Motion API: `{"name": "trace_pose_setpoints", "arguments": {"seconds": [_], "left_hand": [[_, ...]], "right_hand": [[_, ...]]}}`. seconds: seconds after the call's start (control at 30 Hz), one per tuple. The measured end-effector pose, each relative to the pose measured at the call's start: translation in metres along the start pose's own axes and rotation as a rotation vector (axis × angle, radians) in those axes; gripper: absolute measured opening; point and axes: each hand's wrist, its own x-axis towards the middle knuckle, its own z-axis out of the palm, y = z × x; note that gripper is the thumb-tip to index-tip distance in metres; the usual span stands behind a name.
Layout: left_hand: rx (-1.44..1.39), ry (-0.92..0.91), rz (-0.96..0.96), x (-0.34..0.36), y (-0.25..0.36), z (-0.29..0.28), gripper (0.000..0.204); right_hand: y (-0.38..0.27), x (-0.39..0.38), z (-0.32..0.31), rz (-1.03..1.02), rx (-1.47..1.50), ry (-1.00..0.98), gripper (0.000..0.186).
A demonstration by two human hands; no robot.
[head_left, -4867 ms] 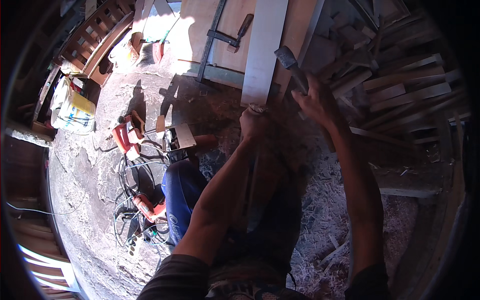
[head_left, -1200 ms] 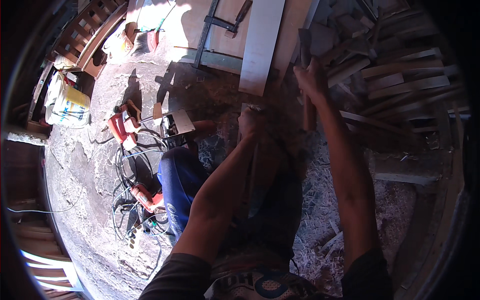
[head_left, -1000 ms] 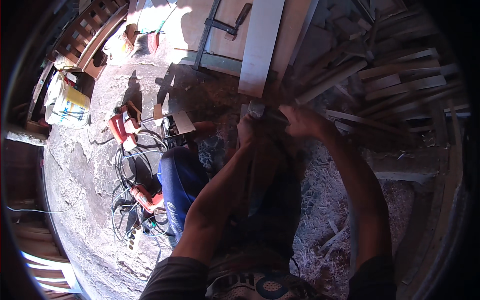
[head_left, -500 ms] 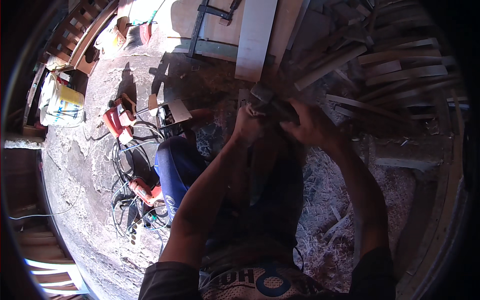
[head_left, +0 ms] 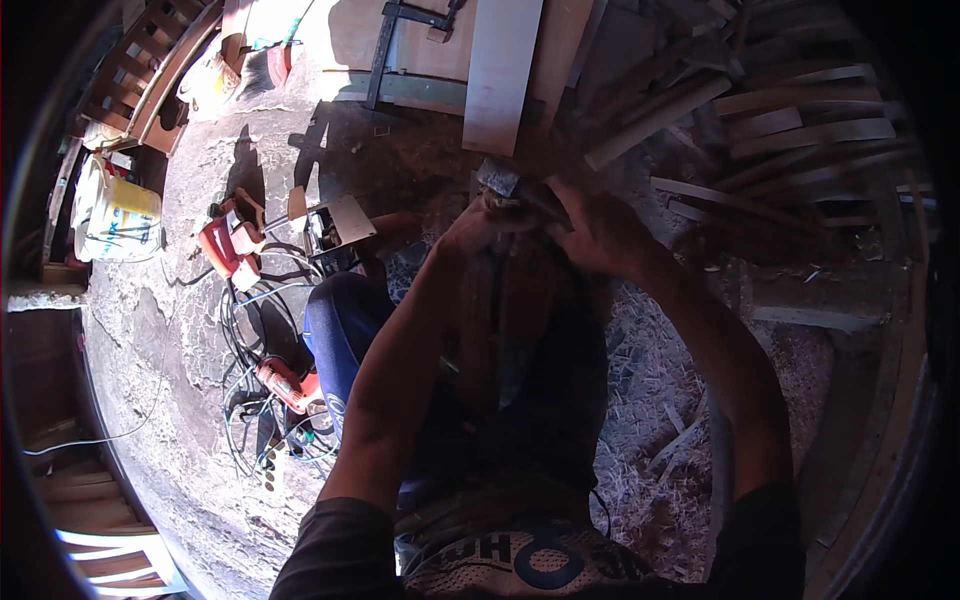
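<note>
In front of my knees, both hands are on a dark blocky tool [head_left: 498, 180] whose pale grey end catches the light. My left hand [head_left: 478, 226] is closed around its near left part, just below that end. My right hand [head_left: 603, 232] grips its right, rear part, thumb toward me. Shadow hides the tool's underside and its exact kind. Below the hands, a narrow long piece [head_left: 508, 365] runs toward me between my legs, dim and partly hidden.
A red corded tool [head_left: 228, 247], a tool with a flat metal plate [head_left: 348, 220] and a red drill [head_left: 287, 383] lie left among tangled cables. A bucket [head_left: 125, 215] stands far left. Boards [head_left: 505, 75], a clamp [head_left: 385, 45] and wood offcuts [head_left: 815, 145] lie ahead and right; shavings [head_left: 660, 430] cover the floor.
Both hands have shifted left with the tool, and its end now shows brighter. The surroundings have slid slightly in the picture.
</note>
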Motion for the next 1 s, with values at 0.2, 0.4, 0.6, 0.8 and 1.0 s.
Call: {"name": "trace_pose_setpoints", "arguments": {"seconds": [0.2, 0.4, 0.6, 0.8, 1.0], "left_hand": [[0.282, 0.438, 0.433, -0.069, -0.007, 0.09, 0.014], [0.749, 0.812, 0.012, 0.012, 0.002, 0.047, 0.017], [0.409, 0.535, 0.304, 0.024, -0.023, 0.026, 0.028], [0.366, 0.472, 0.286, 0.014, -0.031, 0.022, 0.017], [0.874, 0.807, 0.145, 0.032, -0.05, -0.006, 0.04]], "right_hand": [[-0.015, -0.006, -0.046, 0.365, 0.301, 0.159, 0.055], [-0.025, -0.01, -0.049, 0.11, 0.171, 0.122, 0.052], [-0.006, 0.033, -0.048, 0.248, 0.117, 0.275, 0.038], [0.022, 0.025, -0.048, -0.054, 0.028, -0.379, 0.036], [-0.022, 0.072, -0.128, 0.443, 0.283, 0.056, 0.038]]}}
